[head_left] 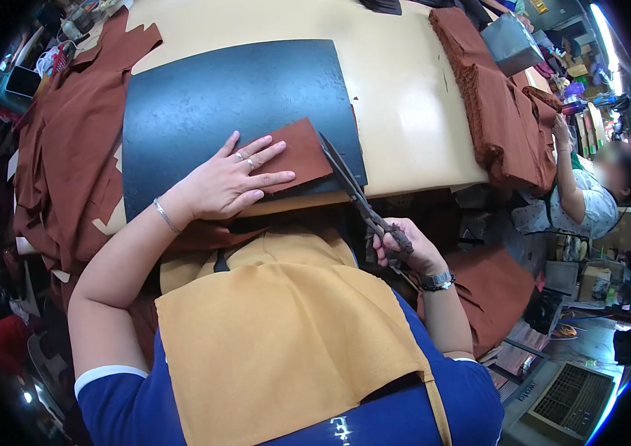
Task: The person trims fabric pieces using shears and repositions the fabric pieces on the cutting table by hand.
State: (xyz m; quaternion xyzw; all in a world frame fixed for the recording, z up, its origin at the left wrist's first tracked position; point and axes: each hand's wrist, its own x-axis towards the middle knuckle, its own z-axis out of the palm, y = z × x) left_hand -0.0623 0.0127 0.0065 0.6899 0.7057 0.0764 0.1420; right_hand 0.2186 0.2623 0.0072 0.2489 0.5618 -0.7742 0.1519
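Note:
A rectangular piece of reddish-brown fabric (306,152) lies at the near right part of a black mat (234,89). My left hand (237,175) presses flat on its left side, fingers spread. In my right hand (416,249) is a pair of scissors (360,201), their handles wrapped in dark material and gripped beyond the table's near edge. The blades point up and to the left, with the tips beside the fabric's right edge, over the mat.
Draped brown cloth (70,149) covers the table's left end. A thick stack of brown fabric (490,104) stands on the right, with a grey metal box (511,43) by it. Another person (583,186) is at the far right. More cloth (490,290) hangs below the table.

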